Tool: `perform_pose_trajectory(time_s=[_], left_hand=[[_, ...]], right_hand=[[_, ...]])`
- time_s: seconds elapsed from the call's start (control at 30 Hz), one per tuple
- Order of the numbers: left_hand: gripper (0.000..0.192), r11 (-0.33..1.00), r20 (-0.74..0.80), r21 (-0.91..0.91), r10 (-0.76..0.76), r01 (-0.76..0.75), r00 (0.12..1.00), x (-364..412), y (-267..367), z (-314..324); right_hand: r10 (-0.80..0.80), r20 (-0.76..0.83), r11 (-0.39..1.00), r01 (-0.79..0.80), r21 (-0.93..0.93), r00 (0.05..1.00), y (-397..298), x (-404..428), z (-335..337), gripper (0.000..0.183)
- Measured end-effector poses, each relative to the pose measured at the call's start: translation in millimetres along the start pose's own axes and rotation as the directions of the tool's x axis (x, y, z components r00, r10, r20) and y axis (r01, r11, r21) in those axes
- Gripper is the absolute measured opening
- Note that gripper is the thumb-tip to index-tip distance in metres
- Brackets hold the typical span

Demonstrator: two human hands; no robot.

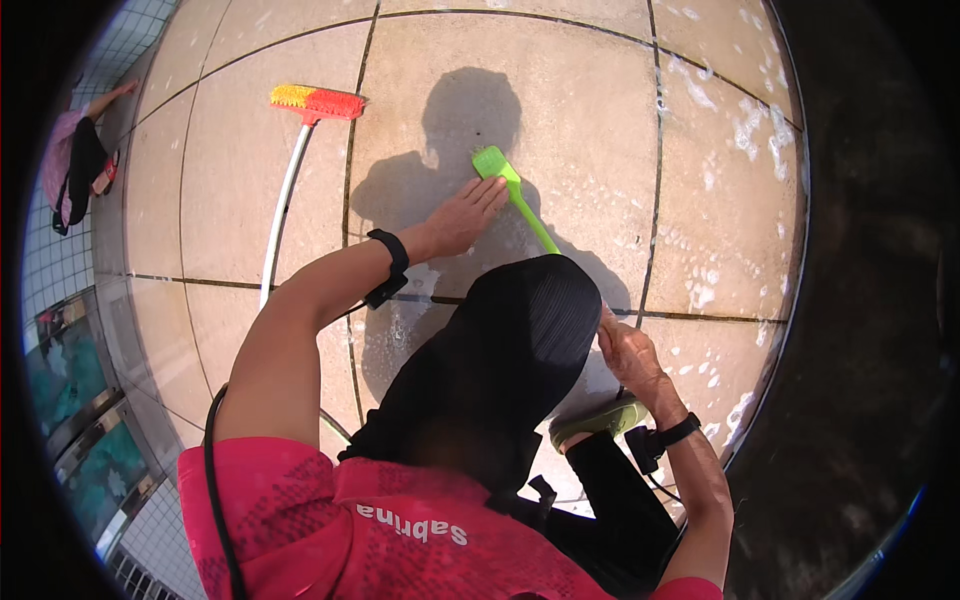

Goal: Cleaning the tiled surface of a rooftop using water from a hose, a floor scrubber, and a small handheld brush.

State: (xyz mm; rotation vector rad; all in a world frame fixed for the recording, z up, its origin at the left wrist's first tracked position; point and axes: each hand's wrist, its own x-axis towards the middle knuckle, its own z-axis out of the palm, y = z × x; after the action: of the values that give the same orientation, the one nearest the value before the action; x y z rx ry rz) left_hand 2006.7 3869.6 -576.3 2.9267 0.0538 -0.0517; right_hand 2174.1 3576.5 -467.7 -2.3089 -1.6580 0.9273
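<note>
A lime-green long-handled brush lies slantwise over the pale floor tiles, its head in my shadow. The extended fingers of my left hand rest at the neck of this brush; my thumb is hidden, so a grip cannot be told. My right hand is curled around the far end of the handle, lower right. Black fabric over my bent leg hides the handle's middle. Left of my hands lies a broom with red and yellow bristles and a white pole.
White suds spot the tiles on the right, beside a dark area past the curved tile edge. A green shoe stands below my right hand. Another person in pink and black is at the far left, near a white-tiled surface.
</note>
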Motion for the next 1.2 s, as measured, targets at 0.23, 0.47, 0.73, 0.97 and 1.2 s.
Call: perform_pose_trajectory(time_s=[0.23,0.47,0.73,0.97,1.2], left_hand=[[0.053,0.943,-0.137,0.19,-0.252,0.275,0.958,51,-44,-3],[0.045,0.988,-0.088,0.141,-0.054,0.066,0.995,67,-56,-6],[0.046,0.996,0.039,-0.011,0.091,-0.091,0.995,104,10,41],[0.053,0.918,0.085,0.372,-0.182,0.138,0.979,165,-13,-45],[0.069,0.881,0.179,0.432,-0.295,0.195,0.939,17,-41,4]], right_hand=[[0.015,-0.156,0.992,-0.034,-0.122,0.988,-7,74,-17,0.046],[0.037,-0.095,0.998,-0.041,-0.046,0.995,3,57,-20,0.046],[0.147,-0.067,0.934,-0.16,-0.32,0.987,37,-34,-10,0.047],[0.425,-0.343,0.882,-0.469,-0.052,0.838,108,24,-50,0.042],[0.451,0.12,0.892,-0.445,-0.076,0.884,9,-103,5,0.053]])
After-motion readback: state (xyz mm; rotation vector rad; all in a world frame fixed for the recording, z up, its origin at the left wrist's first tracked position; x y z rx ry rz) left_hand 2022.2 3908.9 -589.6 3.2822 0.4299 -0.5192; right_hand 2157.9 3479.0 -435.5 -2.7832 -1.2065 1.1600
